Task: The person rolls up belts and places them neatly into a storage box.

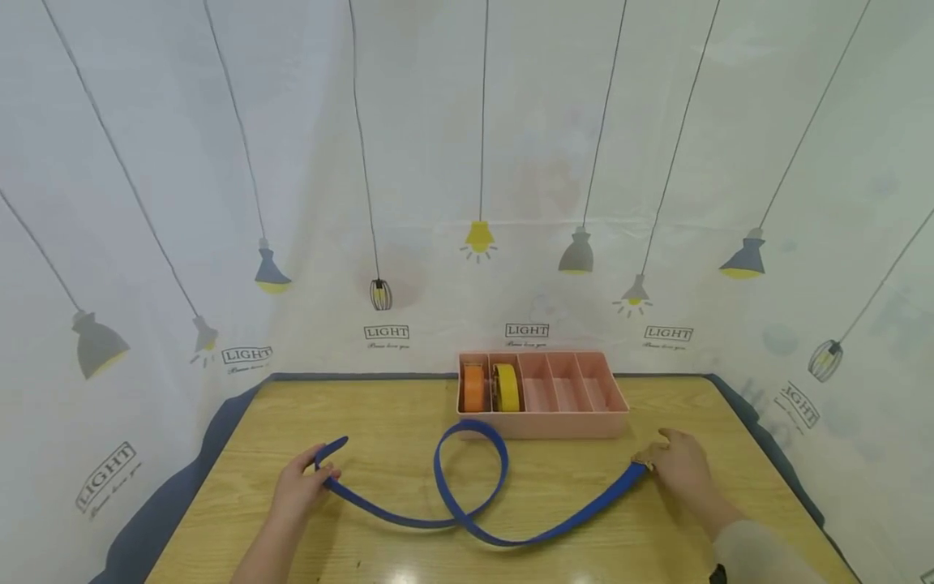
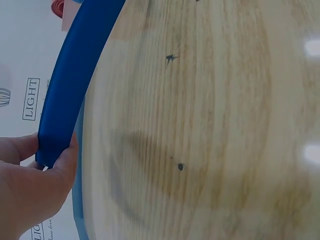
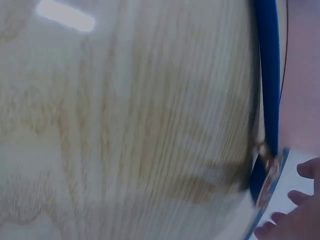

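A long blue belt [image 1: 536, 539] stretches between my hands, with one loop curling up at its middle. My left hand [image 1: 302, 478] pinches it near the plain end, thumb on one side and fingers on the other; the tip [image 1: 334, 448] sticks out past them. In the left wrist view the strap [image 2: 75, 75] rises from that left hand [image 2: 37, 185]. At the other end is a gold-coloured buckle [image 1: 644, 458], beside my right hand [image 1: 682, 466]. The right wrist view shows the buckle [image 3: 267, 177] blurred, with the spread right fingers [image 3: 295, 197] a little apart from it.
A pink divided box [image 1: 543, 423] stands at the back of the wooden table [image 1: 379, 414]. Its two left compartments hold a rolled orange belt [image 1: 473, 389] and a rolled yellow belt [image 1: 507, 388]. A white cloth [image 1: 438, 162] printed with lamps hangs behind and at the sides.
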Demonstrator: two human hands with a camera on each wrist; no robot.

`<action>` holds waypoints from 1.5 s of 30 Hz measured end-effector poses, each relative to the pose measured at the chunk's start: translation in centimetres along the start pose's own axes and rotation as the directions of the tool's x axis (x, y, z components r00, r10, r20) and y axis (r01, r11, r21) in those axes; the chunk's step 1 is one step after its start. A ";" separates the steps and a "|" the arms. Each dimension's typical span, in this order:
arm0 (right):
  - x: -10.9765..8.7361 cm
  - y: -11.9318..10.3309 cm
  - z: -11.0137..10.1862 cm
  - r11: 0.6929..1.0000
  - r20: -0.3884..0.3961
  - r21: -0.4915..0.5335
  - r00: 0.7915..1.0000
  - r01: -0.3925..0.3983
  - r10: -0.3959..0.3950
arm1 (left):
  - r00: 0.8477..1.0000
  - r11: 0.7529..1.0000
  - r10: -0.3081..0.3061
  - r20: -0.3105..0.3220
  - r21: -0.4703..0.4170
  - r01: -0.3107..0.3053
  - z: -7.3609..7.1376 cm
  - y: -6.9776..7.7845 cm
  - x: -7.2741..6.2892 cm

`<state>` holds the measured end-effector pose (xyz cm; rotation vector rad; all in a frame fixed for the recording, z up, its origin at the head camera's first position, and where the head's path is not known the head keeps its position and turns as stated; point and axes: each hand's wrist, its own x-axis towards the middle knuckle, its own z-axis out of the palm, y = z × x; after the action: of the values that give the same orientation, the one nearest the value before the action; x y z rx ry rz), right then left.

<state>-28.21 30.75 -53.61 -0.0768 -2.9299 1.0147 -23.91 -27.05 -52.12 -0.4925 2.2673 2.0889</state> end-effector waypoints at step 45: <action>-4.2 -11.1 -1.9 0.692 -0.371 -0.319 0.586 0.648 -0.720 | 0.983 0.988 0.051 0.178 0.133 -0.075 2.1 -0.9 -0.3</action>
<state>-24.31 22.93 -45.33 0.6713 -2.2255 0.5282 -23.83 -25.03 -53.11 -0.2260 2.3327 1.8978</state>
